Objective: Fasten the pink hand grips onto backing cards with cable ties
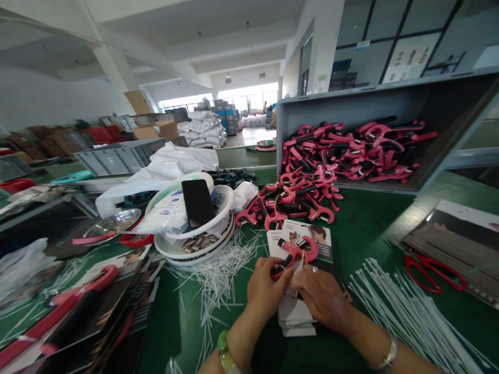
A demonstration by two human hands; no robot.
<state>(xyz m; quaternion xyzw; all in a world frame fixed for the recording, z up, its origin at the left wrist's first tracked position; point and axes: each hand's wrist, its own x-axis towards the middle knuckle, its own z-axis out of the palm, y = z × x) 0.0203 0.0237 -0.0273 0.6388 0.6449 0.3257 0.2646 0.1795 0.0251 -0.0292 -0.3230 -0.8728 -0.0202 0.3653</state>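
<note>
A small pink C-shaped tool [311, 250] with metal rollers and black grips lies on a printed backing card [325, 236], on top of a short stack of cards. My left hand [267, 291] is closed on the tool's black grip, holding it against the card. My right hand [322, 293] pinches beside the pink frame; a thin pale strip at its fingertips looks like a cable tie, partly hidden by the fingers. Long white cable ties [413, 317] lie fanned out to the right. Short trimmed tie ends [224, 265] are scattered left of my hands.
A tipped grey crate [440, 130] spills pink tools [292, 200] onto the green table. Red scissors [436, 272] lie by stacked cards [448, 244] at right. Left stand white basins [195, 254] with metal parts and a phone [197, 202], plus carded tools [74, 301].
</note>
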